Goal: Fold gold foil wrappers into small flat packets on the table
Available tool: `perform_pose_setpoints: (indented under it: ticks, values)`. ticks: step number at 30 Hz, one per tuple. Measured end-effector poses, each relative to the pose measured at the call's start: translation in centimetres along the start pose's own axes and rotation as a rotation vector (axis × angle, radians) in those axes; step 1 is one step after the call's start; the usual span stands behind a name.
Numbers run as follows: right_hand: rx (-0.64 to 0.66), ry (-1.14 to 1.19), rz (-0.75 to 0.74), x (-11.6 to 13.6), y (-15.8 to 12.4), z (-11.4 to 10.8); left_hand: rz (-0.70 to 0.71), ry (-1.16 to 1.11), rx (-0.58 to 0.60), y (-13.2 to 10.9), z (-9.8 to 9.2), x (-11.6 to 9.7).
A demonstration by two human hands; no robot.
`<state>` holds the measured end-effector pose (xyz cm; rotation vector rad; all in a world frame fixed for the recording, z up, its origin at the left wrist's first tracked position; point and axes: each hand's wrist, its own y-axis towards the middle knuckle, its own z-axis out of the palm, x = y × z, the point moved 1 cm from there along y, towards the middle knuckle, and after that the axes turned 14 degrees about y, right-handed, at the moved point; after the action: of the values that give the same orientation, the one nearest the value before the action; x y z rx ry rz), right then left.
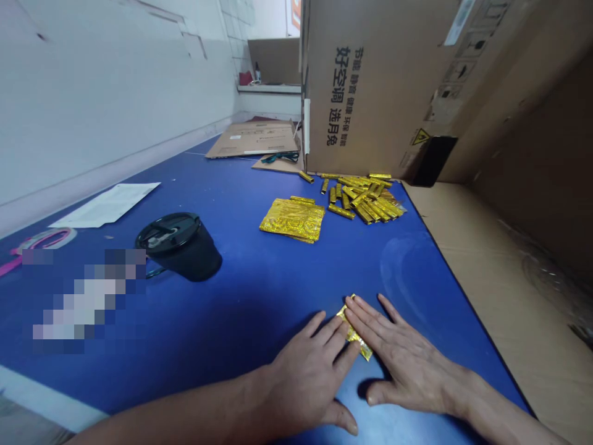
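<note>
On the blue table (259, 290), a small piece of shiny gold foil (362, 349) lies partly covered by my fingers. My left hand (310, 371) rests on it from the left, fingers stretched out. From the right, my right hand (393, 346) lies flat with its fingertips along the foil's upper edge. Beyond both hands is a flat stack of gold foil sheets (291, 219). To the right of that stack, several rolled gold foil tubes (365, 198) are heaped against a cardboard box.
A black lidded cup (185, 247) stands at the left, near a white paper (106, 205) and a pink-edged roll (46, 240). The large cardboard box (370, 93) rises at the back right. Flat cardboard (254, 139) lies at the far end.
</note>
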<state>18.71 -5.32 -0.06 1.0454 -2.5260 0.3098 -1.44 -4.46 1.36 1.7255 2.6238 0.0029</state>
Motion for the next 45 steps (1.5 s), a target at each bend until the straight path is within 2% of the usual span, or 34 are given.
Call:
perform_pose_setpoints:
  ticks: [7, 11, 12, 14, 16, 23, 37, 39, 42, 45]
  values:
    - [-0.062, -0.06, 0.13, -2.5, 0.0, -1.0, -0.015, 0.008, 0.023, -0.1, -0.1, -0.2]
    - [-0.171, -0.081, 0.213, -1.0, 0.4, -1.5, -0.024, -0.006, 0.023, -0.2, 0.0, -0.2]
    - [-0.171, -0.064, 0.176, -0.3, 0.7, -1.4, -0.023, -0.013, 0.024, -0.2, 0.0, -0.2]
    - [-0.091, -0.004, 0.065, 0.9, 1.1, -0.9, -0.025, -0.024, 0.027, -0.1, -0.1, -0.2]
    - [-0.078, 0.015, 0.035, 1.2, 1.4, -0.3, -0.023, -0.03, 0.034, -0.2, -0.1, -0.2]
    - [-0.077, -0.014, 0.073, -1.2, 1.6, -0.1, -0.047, -0.018, 0.061, -0.3, 0.3, -0.3]
    - [0.028, 0.007, -0.015, -2.3, 2.5, -1.5, -0.081, -0.008, -0.008, 0.4, 0.0, -0.7]
    - [0.001, 0.032, 0.015, -2.5, 2.5, -1.7, -0.09, -0.011, -0.012, 0.5, -0.3, -0.7]
    - [-0.131, 0.11, 0.1, -2.0, 2.1, -2.0, -0.103, -0.009, -0.019, 0.6, -0.6, -0.7]
    - [-0.216, 0.162, 0.083, -0.6, 1.2, -1.5, -0.111, -0.004, -0.022, 0.7, -0.6, -0.6]
